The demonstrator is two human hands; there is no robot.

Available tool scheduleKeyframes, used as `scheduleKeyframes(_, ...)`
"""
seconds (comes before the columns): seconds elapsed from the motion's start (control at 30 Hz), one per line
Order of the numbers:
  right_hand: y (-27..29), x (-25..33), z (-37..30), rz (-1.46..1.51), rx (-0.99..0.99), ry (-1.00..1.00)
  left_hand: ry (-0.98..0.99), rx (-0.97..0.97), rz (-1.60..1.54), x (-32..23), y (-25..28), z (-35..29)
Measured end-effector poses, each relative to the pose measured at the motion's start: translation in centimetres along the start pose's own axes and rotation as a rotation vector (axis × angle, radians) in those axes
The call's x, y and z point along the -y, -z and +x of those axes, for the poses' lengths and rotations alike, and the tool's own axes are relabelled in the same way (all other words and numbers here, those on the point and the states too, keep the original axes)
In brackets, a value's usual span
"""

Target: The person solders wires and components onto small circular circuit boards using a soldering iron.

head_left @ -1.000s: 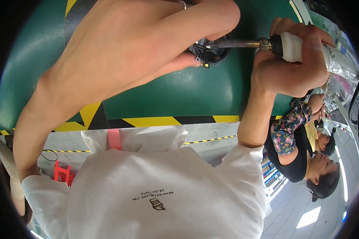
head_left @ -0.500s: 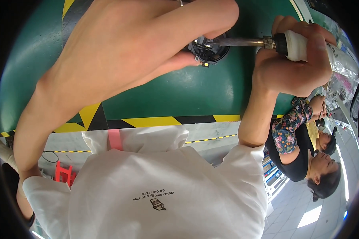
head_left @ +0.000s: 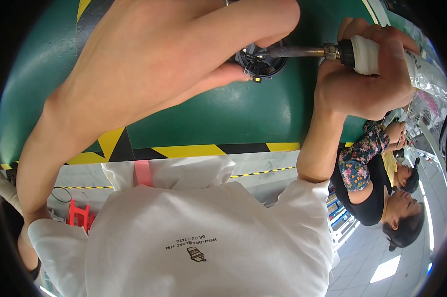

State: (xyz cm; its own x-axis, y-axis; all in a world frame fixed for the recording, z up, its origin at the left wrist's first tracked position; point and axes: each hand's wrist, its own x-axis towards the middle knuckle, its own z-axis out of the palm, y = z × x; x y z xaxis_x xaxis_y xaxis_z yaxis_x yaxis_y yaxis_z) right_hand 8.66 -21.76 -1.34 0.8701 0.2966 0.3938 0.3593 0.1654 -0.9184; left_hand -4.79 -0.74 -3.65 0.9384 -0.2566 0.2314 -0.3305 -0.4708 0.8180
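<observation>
A soldering iron [head_left: 310, 52] with white wrapping round its handle is gripped in my right hand [head_left: 364, 79]. Its metal shaft points left, and the tip reaches into a round black housing [head_left: 270, 73] with small electronic parts inside. Over the housing's left side lies my left hand [head_left: 169, 54], its fingers bent round it and holding it against the green mat. A small piece with a yellow square [head_left: 256, 79] shows at the housing's near rim. The fingertips of my left hand and part of the housing are hidden behind the hand itself.
Yellow-and-black tape [head_left: 193, 151] runs along the near edge of the green work surface [head_left: 223, 119]. Clear plastic bags [head_left: 429, 81] lie at the right. Other people sit farther right, one with a flowered sleeve [head_left: 358, 163]. A red stool [head_left: 79, 215] stands below the table at left.
The soldering iron has shifted very slightly to the left with my right hand. My left hand and the housing have barely moved.
</observation>
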Motion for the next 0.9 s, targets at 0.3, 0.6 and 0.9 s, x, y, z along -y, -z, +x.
scheduleKeyframes(0.3,0.4,-0.2,0.1,0.009,-0.114,0.011,0.008,0.007,-0.006,-0.3,-0.3,0.6)
scheduleKeyframes(0.6,0.4,0.2,0.3,-0.133,-0.066,0.158,0.021,0.014,-0.017,-0.7,-0.1,1.3)
scheduleKeyframes(0.9,1.8,5.5,2.4,0.324,-0.134,0.014,0.063,0.035,0.109,-3.0,1.6,2.8)
